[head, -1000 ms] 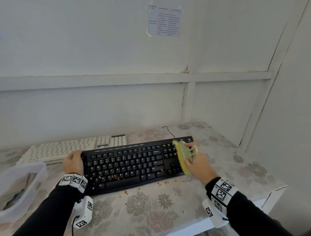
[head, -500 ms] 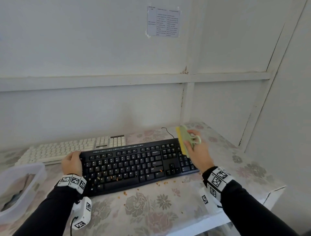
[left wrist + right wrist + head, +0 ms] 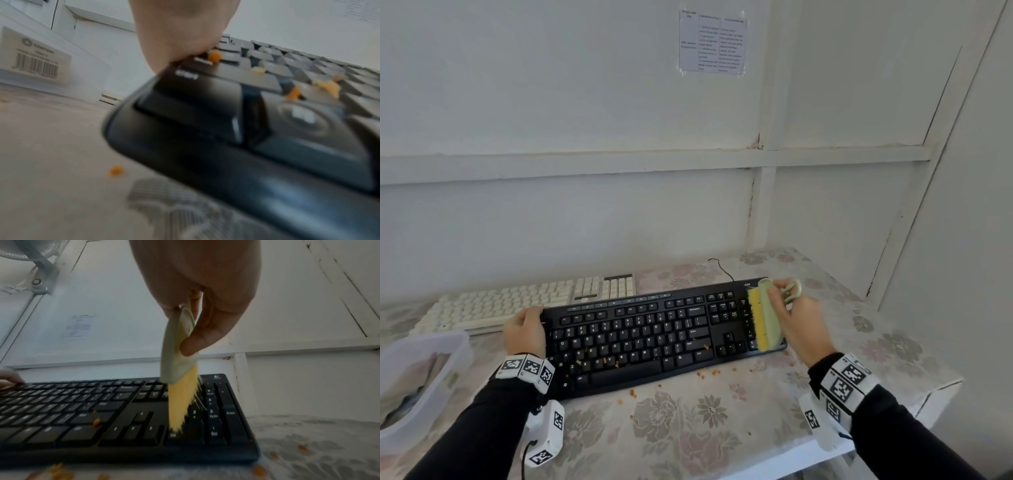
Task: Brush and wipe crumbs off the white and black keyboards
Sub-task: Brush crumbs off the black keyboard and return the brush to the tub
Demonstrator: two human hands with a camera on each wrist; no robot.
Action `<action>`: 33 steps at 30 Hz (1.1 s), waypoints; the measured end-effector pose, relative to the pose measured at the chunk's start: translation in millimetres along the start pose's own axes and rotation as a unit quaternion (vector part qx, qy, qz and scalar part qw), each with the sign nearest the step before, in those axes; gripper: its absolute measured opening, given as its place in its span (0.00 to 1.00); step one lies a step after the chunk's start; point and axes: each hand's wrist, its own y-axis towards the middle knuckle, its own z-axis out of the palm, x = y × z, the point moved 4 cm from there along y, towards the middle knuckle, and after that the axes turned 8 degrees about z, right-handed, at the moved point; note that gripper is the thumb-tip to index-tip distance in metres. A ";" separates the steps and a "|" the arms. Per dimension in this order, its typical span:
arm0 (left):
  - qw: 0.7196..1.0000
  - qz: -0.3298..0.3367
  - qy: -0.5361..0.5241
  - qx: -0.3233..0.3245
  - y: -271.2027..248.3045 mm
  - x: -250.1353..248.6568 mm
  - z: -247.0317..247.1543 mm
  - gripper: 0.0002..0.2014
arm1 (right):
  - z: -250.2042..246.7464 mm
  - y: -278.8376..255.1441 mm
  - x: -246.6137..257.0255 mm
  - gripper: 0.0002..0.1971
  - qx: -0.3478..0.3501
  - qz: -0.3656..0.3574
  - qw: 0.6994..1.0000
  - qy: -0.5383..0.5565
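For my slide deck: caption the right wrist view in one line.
Right hand holds a brush, yellow bristles down on the black keyboard beside its number pad, orange crumbs scattered.

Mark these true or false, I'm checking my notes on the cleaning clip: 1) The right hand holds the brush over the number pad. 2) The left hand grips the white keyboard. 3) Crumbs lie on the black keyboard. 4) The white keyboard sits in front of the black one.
1) True: the right hand holds the brush on the black keyboard's number pad.
2) False: the left hand holds the black keyboard's left end.
3) True: crumbs lie among its keys.
4) False: the white keyboard lies behind it.
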 end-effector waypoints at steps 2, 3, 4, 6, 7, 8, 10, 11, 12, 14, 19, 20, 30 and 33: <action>1.000 -0.001 0.002 0.004 0.9 0.1 0.0 0.15 | -0.1 10.7 4.9 0.11 -0.039 -0.013 0.999 0.014; 1.000 -0.001 0.002 0.005 1.2 0.4 -0.2 0.15 | 1.6 14.7 6.6 0.10 -0.051 -0.022 0.998 0.022; 1.000 -0.002 0.002 0.005 1.2 0.7 -0.3 0.15 | 4.2 16.9 7.8 0.09 -0.058 -0.033 0.997 0.025; 1.000 -0.002 0.002 0.006 2.0 1.8 -0.6 0.15 | 8.3 17.2 7.7 0.05 -0.057 -0.037 0.998 0.018; 1.000 -0.001 0.002 0.006 2.2 2.4 -0.7 0.15 | 8.2 15.6 7.9 0.03 -0.053 -0.033 0.998 0.016; 1.000 0.002 0.000 0.006 2.6 2.7 -0.3 0.16 | 7.1 13.3 7.9 0.05 -0.048 -0.032 0.998 0.015; 1.000 0.007 -0.002 0.006 2.6 2.3 -0.3 0.16 | 4.6 8.2 6.7 0.10 -0.038 -0.039 0.998 -0.006; 1.000 0.007 -0.003 0.006 3.4 3.0 -0.3 0.16 | 2.6 6.7 6.1 0.11 -0.037 -0.044 0.998 -0.025; 1.000 0.006 -0.003 0.005 4.1 4.3 -0.2 0.16 | 0.1 5.9 5.6 0.10 -0.040 -0.049 0.997 -0.035; 1.000 0.004 0.001 0.002 6.0 6.2 -0.8 0.15 | -3.6 7.7 3.8 0.09 -0.043 -0.054 0.997 -0.026; 1.000 0.004 0.003 0.000 6.2 7.1 0.2 0.12 | -4.8 8.5 5.2 0.13 -0.033 -0.052 0.997 -0.040; 1.000 0.008 0.005 -0.001 5.8 6.4 0.4 0.12 | -4.6 6.6 5.0 0.15 -0.026 -0.052 0.997 -0.049; 1.000 0.004 -0.004 0.002 4.7 5.3 0.1 0.11 | -18.9 -4.8 12.3 0.13 -0.024 -0.051 0.998 0.011; 1.000 0.009 -0.008 -0.003 3.7 4.2 0.7 0.09 | -14.8 1.9 14.6 0.10 -0.027 -0.058 0.997 0.041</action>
